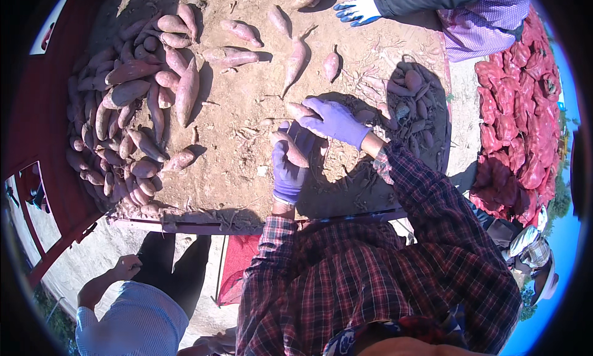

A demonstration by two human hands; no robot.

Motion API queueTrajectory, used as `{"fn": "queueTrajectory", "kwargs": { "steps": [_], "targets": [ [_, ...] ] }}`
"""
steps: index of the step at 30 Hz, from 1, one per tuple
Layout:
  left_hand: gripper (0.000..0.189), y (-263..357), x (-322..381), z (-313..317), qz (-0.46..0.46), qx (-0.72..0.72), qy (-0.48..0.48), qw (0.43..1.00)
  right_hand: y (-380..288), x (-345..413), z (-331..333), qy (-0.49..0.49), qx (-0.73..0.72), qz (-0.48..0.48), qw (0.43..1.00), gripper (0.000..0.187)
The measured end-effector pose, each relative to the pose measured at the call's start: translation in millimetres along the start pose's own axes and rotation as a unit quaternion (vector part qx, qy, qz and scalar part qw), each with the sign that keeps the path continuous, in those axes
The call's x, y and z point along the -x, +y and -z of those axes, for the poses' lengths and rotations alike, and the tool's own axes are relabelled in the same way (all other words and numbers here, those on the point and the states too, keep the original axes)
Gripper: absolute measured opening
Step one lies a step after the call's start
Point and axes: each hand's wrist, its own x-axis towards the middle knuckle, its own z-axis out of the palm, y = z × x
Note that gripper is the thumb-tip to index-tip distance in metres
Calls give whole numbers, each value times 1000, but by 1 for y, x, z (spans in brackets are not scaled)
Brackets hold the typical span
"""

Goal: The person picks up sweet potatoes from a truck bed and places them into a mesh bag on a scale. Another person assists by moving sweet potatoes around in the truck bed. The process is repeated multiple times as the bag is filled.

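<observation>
My left hand (288,166), in a purple glove, holds a sweet potato (291,148) across its palm, above the soil-covered table. Just up and to the right, my right hand (334,119), gloved alike, grips another sweet potato (299,110) by its right end. Long, pointed sweet potatoes lie spread on the soil (227,152) beyond my hands, among them one with a thin root (295,64) and a small round one (331,66). A large pile of sweet potatoes (129,92) fills the left side. Small ones and root scraps (417,105) lie in shadow at the right.
A co-worker's white and blue gloved hand (359,9) rests on the soil at the top right. Red mesh sacks (519,124) are stacked beyond the table's right edge. Another person (134,314) stands at the lower left, near the red metal frame (51,101). The table's near edge (194,228) runs before me.
</observation>
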Motion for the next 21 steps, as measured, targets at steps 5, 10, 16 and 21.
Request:
{"fn": "queueTrajectory", "kwargs": {
  "steps": [5,10,16,21],
  "targets": [
    [57,1,-11,5,201,514,52,832,19,-49,48,142,183,-102,967,61],
    [64,-48,19,36,-129,-256,-18,958,88,-94,37,117,222,-198,948,64],
    [87,-52,0,92,-165,-312,-38,935,59,-92,47,145,77,-71,984,46],
    [89,-41,-24,96,-137,-378,2,915,29,-151,64,58,121,52,990,42]
  ]
}}
